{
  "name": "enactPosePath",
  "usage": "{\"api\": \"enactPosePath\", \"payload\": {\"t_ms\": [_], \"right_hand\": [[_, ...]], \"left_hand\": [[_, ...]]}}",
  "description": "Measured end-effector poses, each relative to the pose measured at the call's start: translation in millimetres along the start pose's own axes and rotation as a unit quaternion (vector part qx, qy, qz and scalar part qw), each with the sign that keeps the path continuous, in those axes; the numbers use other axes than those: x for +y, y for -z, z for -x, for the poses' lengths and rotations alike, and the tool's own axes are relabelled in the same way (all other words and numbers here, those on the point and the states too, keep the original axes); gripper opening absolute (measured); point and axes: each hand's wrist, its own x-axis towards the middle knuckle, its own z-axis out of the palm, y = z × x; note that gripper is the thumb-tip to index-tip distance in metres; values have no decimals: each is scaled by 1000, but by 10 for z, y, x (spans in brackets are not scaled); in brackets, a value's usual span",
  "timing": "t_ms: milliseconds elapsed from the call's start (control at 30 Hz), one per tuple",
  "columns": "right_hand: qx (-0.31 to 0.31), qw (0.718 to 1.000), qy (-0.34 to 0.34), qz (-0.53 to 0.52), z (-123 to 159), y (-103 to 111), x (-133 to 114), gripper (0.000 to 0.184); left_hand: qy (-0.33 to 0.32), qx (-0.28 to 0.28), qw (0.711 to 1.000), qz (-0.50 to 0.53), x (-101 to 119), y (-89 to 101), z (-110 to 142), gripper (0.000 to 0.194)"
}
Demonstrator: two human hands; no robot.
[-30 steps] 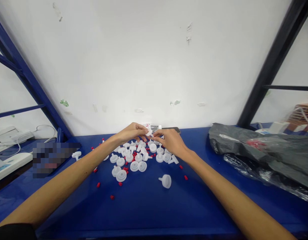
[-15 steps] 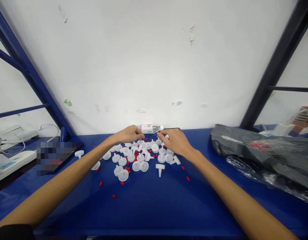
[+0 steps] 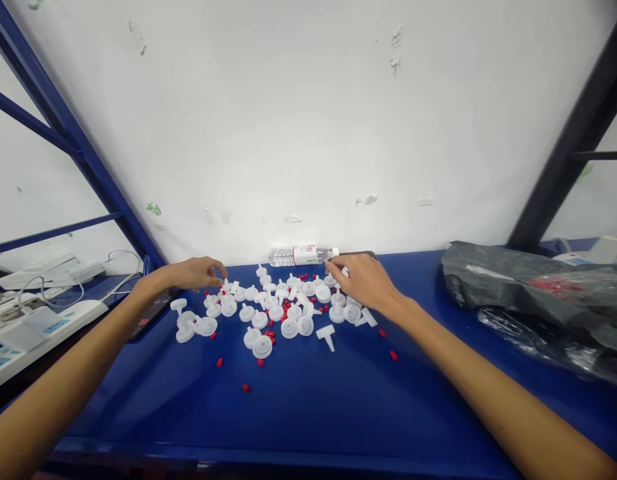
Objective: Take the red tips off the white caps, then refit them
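Centrally, a loose heap of white caps point(image 3: 276, 312), many showing a round disc with a stem, is spread over the back half of a blue table point(image 3: 313, 407), with small red tips point(image 3: 246, 387) scattered among and in front of them. The left hand point(image 3: 199, 273) is over the left part of the heap, toward the table's back left corner; its fingers are bent and stand apart from the thumb, so the grip is partly open, just above the white caps, and contact with them cannot be told. The right hand point(image 3: 362, 277) is over the back right part of the heap, near the neck of a clear bottle point(image 3: 284, 257); its thumb and fingertips are drawn close together, and whether this grip pinches anything small cannot be told. The bottle lies on its side along the back edge, by the wall point(image 3: 288, 120). A single cap point(image 3: 325, 333) lies in front of the heap, its stem toward the front edge. Near the left edge are a phone point(image 3: 157, 308), partly hidden by the left arm point(image 3: 83, 353), and a white power strip point(image 3: 73, 321); toward the right edge lies a grey plastic bag point(image 3: 503, 283)
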Motion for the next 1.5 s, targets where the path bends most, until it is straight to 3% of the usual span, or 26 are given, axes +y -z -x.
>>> {"api": "enactPosePath", "payload": {"t_ms": [100,200,467,700,1500], "right_hand": [[1,1000,0,3,-2,-5,-6,37],[1,1000,3,2,1,-6,-14,37],[2,1000,3,1,16,-15,-18,36],[1,1000,1,2,22,6,-45,37],[-15,1000,-3,23,20,-61,-32,34]], "left_hand": [[-19,33,999,30,-62,-81,118,55],[-53,52,995,66,-95,-152,179,61],[-116,24,980,161,-205,-369,73,44],[-114,39,977,177,-303,-425,70,28],[-111,80,977,165,-367,-532,59,33]]}}
